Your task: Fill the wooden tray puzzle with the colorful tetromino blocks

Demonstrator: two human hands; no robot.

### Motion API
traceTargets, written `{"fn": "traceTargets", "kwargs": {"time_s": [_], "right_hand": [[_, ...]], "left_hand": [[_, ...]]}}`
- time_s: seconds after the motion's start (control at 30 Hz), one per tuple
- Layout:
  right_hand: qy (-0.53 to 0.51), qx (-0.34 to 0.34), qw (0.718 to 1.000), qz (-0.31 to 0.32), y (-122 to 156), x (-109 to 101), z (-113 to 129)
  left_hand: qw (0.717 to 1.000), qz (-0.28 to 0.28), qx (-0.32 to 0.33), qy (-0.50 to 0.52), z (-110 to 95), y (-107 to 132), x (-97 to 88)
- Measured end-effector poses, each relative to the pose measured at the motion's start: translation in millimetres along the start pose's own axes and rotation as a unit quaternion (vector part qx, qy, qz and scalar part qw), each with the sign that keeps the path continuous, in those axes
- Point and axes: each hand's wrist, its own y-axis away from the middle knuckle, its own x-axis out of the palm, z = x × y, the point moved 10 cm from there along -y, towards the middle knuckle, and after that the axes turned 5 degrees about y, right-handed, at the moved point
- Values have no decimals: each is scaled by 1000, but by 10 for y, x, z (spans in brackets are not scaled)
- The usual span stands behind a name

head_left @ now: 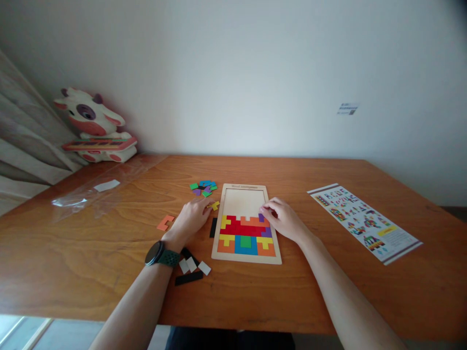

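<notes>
A wooden puzzle board [246,261] lies in front of me, its lower part filled with red, yellow, orange, blue, green and purple pieces and its upper part bare. My left hand [191,217] is left of the board, thumb and fingers closed on a yellow puzzle piece [215,206] just beside the frame. Over the board's right edge, my right hand [284,219] has its fingertips pinched together at a purple puzzle piece [261,217]. Part of that piece is hidden behind the fingers. A dark watch [154,253] with a green strap is on my left wrist.
Loose colored pieces [204,186] lie beyond my left hand. Near that forearm are an orange piece [166,222], white tiles [205,268] and black strips [188,278]. A printed sheet [365,223] lies right, plastic wrapping [83,199] left, below a cow-shaped toy keyboard [98,129].
</notes>
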Motion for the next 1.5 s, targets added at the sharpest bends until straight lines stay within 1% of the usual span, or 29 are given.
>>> {"fn": "traceTargets", "kwargs": {"time_s": [0.1,0.2,0.33,0.43,0.57,0.77,0.9,1.03,1.17,1.23,1.3,1.4,1.5], "right_hand": [[2,-3,1000,3,0,4,13],[2,-2,1000,5,2,6,19],[4,-5,1000,5,4,0,37],[4,-8,1000,3,5,-7,47],[3,-7,1000,-1,6,-9,36],[7,-8,1000,4,1,6,40],[5,-4,1000,6,1,10,37],[1,-4,1000,4,5,6,37],[1,-5,1000,1,8,1,36],[0,-5,1000,-1,8,-2,37],[2,-6,1000,-7,5,-12,51],[5,-8,1000,-26,1,-39,105],[-26,-15,999,-34,0,-34,220]], "left_hand": [[1000,7,1,-7,-1,5,-12],[1000,-2,2,7,8,8,-21],[996,-33,23,78,-36,11,-37],[991,-35,42,120,-120,13,-27],[992,-31,59,106,-233,21,-18],[994,-32,66,82,-282,33,-26],[996,-28,41,69,-232,35,-26],[997,-59,-7,42,-118,35,-81],[996,-81,-11,46,-89,32,-120],[994,-92,9,63,-131,35,-152],[990,-103,45,88,-217,46,-190],[979,-115,129,105,-429,90,-234],[969,-110,208,82,-652,163,-214]]}}
